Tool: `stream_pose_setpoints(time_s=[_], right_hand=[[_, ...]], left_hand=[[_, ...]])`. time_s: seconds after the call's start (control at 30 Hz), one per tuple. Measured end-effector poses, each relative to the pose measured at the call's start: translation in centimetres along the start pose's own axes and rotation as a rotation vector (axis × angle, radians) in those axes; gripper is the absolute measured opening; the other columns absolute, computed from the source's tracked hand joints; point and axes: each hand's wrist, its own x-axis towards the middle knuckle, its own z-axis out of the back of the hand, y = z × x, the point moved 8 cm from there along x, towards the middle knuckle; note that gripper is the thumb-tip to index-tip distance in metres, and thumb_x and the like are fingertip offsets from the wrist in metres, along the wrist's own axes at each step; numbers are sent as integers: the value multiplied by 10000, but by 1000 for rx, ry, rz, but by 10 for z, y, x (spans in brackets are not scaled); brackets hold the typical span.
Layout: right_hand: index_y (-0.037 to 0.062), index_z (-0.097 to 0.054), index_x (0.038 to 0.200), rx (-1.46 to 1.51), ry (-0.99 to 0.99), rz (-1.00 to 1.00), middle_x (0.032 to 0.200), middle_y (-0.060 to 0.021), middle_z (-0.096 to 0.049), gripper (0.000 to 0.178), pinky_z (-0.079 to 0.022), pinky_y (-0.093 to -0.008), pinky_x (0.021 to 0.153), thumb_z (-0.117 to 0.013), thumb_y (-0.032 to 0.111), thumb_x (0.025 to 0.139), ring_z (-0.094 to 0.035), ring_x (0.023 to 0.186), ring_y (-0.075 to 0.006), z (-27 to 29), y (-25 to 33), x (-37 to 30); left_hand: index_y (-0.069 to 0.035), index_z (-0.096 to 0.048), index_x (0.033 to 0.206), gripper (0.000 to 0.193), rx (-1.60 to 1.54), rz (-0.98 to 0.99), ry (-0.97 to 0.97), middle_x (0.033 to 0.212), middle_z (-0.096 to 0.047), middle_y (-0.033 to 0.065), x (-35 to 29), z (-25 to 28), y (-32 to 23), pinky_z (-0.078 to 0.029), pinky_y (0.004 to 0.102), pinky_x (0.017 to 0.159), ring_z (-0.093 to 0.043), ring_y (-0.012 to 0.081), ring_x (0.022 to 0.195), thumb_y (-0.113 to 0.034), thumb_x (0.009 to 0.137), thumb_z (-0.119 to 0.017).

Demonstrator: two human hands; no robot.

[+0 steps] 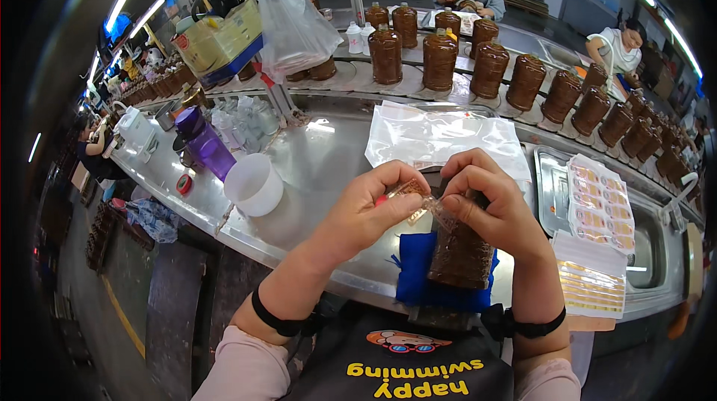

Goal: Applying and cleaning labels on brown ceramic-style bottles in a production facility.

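My left hand (371, 210) pinches one side of a thin clear strip with a gold pattern (429, 201). The fingers of my right hand (489, 196) are closed on the strip's other side, just above a brown bottle (463, 255). That bottle lies tilted on a folded blue cloth (413, 266) at the near edge of the metal table, its upper part hidden behind my right hand. A small red spot shows beside my left fingers, too small to name.
Beyond my hands lies a white plastic sheet (448, 136). Label sheets (601, 203) rest on a metal tray at right, by a sink (648, 252). Leftward stand a white tub (254, 184) and purple bottle (209, 148). Brown bottles (439, 61) line a conveyor; two people sit beyond.
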Motion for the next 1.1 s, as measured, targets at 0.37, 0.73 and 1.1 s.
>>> stream_pose_setpoints(time_s=[0.37, 0.73, 1.1], right_hand=[[55, -606, 809, -388, -117, 230, 1024, -118, -570, 120, -442, -394, 833, -713, 46, 755, -524, 986, -331, -9, 26, 7], [54, -586, 788, -505, -137, 260, 1018, -114, -565, 121, -448, -407, 842, -697, 29, 747, -519, 1015, -343, -18, 30, 10], [39, -611, 838, -245, -178, 87, 996, -106, -572, 109, -436, -364, 828, -706, 55, 788, -523, 981, -303, -13, 7, 6]], left_hand=[[-5, -572, 1164, 386, -37, 82, -58, 1040, -583, 29, 11, 18, 7, -429, 224, 789, -530, 84, 910, -308, 931, -621], [-26, -597, 851, 158, 313, 12, -54, 803, -564, 13, 11, 26, 16, -409, 239, 729, -494, 88, 791, -157, 938, -576], [-16, -604, 939, 186, -62, 36, -128, 882, -606, 18, 7, 31, 29, -422, 243, 801, -534, 92, 850, -194, 972, -561]])
